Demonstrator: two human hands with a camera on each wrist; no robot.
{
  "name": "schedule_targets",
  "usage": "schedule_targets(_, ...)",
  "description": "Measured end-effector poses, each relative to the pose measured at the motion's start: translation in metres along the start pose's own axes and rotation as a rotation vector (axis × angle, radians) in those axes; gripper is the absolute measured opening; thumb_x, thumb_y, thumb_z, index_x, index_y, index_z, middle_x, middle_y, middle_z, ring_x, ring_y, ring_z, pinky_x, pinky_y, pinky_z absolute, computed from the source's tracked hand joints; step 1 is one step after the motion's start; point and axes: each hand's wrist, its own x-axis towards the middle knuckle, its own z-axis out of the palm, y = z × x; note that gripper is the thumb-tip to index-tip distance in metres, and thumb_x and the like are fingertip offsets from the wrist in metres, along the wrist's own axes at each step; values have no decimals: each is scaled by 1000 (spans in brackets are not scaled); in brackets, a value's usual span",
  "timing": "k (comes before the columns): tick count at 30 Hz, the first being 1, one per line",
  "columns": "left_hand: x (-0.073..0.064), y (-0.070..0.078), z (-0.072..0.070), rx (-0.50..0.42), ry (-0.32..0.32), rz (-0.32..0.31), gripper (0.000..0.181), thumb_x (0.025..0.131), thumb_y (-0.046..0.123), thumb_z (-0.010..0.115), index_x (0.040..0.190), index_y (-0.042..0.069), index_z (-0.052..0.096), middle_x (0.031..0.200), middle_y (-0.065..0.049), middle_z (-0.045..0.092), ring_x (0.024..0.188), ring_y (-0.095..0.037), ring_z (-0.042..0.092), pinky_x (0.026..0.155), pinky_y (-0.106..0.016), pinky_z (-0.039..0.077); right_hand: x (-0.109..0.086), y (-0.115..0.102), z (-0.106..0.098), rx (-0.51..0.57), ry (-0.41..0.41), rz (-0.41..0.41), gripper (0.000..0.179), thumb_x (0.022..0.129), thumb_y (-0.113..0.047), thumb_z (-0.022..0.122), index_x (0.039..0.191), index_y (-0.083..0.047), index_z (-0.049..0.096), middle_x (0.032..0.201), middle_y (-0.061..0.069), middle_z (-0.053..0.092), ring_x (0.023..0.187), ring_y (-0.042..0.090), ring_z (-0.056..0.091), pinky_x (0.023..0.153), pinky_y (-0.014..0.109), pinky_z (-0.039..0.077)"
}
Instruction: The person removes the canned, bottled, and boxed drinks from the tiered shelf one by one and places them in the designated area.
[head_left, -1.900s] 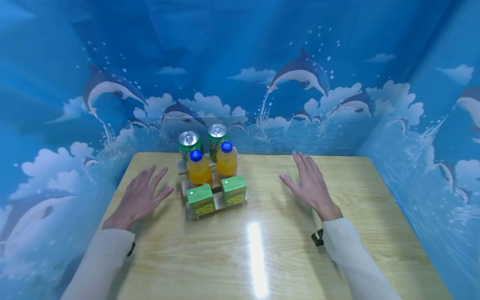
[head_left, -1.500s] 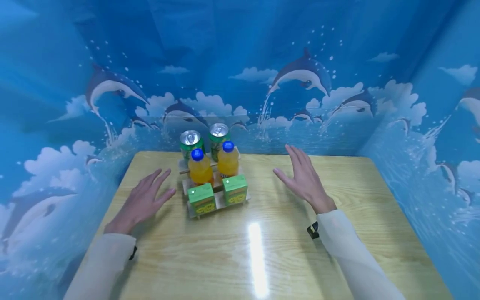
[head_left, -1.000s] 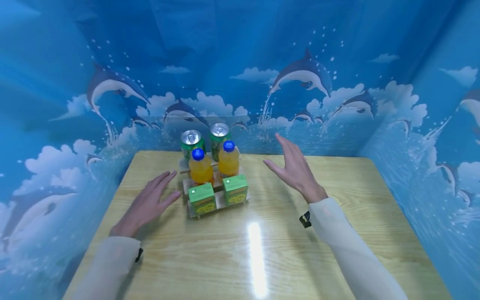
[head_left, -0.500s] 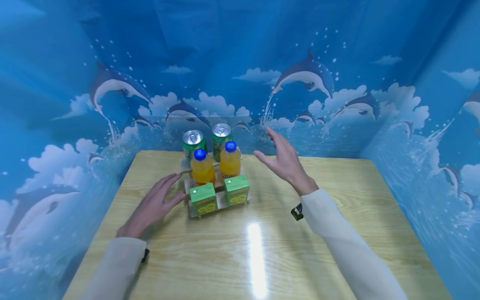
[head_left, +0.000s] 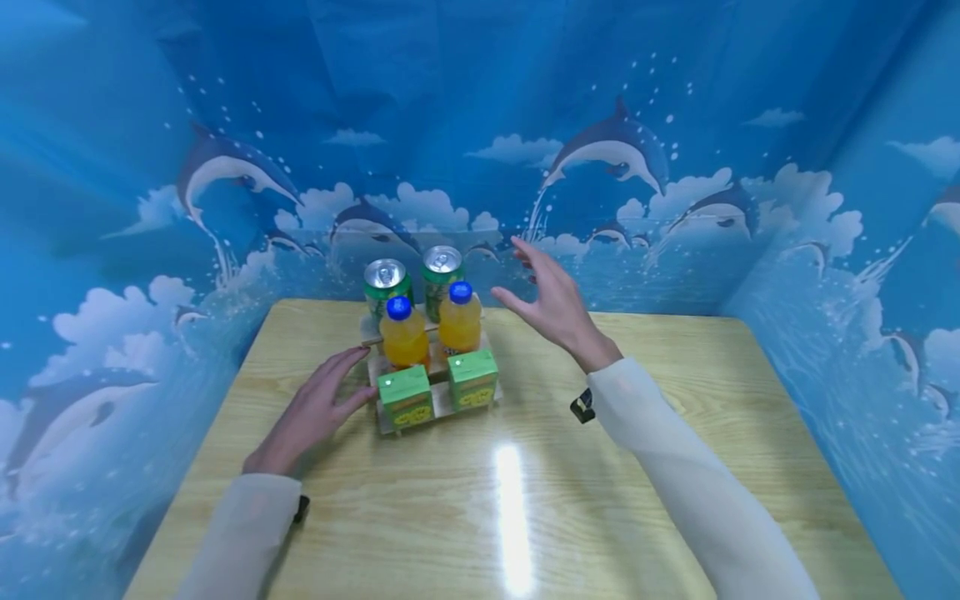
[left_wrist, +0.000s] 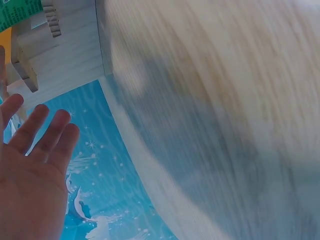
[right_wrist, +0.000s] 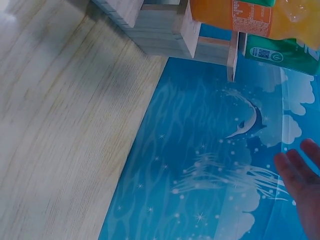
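Wooden is the rack (head_left: 442, 403) just right of my left hand (head_left: 313, 412); my right hand (head_left: 558, 310) is farther. Both have fingers loosely spread, holding nothing.

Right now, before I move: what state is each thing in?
Left can: upright, seal unclear
Right can: upright, seal unclear
Left bottle: upright, capped
Right bottle: upright, capped
Left carton: upright
Right carton: upright
Rack: standing, loaded
Left grip: holds nothing, beside rack, contact unclear
Right grip: holds nothing, apart from rack
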Motion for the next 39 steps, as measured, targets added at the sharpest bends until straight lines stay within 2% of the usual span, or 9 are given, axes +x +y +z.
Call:
schedule_targets(8, 2, -1, 4, -16, 17, 7, 79, 107, 59, 63, 171, 23, 35, 177, -14, 35, 162, -45, 34, 129, -73, 31, 10, 1, 6, 44, -20, -2, 82, 103, -40, 77, 171, -15, 36, 158, 17, 57, 138, 34, 63, 116, 52, 57)
schedule_targets(17, 3, -1, 5, -28, 32, 37, 71, 109, 48, 66, 168, 19, 41, 174, -14, 40, 160, -43, 39, 129, -71, 33, 21, 1, 8, 91, -38, -3, 81, 103, -39, 78, 170, -15, 38, 155, 20, 58, 139, 39, 61, 115, 57, 56)
schedule_targets(26, 4, -1, 8, -27, 35, 18, 66, 109, 41, 67, 167, 17, 44, 172, -16, 44, 157, -43, 42, 129, -69, 35, 31, -3, 15, 112, -71, -11, 83, 102, -43, 78, 169, -13, 38, 157, 20, 56, 143, 41, 58, 117, 57, 55)
schedule_targets(33, 6, -1, 11, -31, 38, 32, 65, 109, 38, 68, 166, 16, 46, 169, -16, 48, 155, -42, 46, 128, -68, 38, 34, -2, 21, 136, -88, -11, 81, 103, -40, 77, 169, -15, 38, 158, 20, 55, 145, 41, 56, 119, 58, 54)
schedule_targets(39, 6, 0, 7, -45, 34, 17, 62, 110, 34, 69, 165, 14, 47, 166, -17, 51, 152, -43, 50, 126, -68, 41, 39, -2, 25, 179, -107, -23, 80, 103, -40, 77, 169, -14, 39, 160, 20, 55, 146, 42, 55, 121, 58, 52)
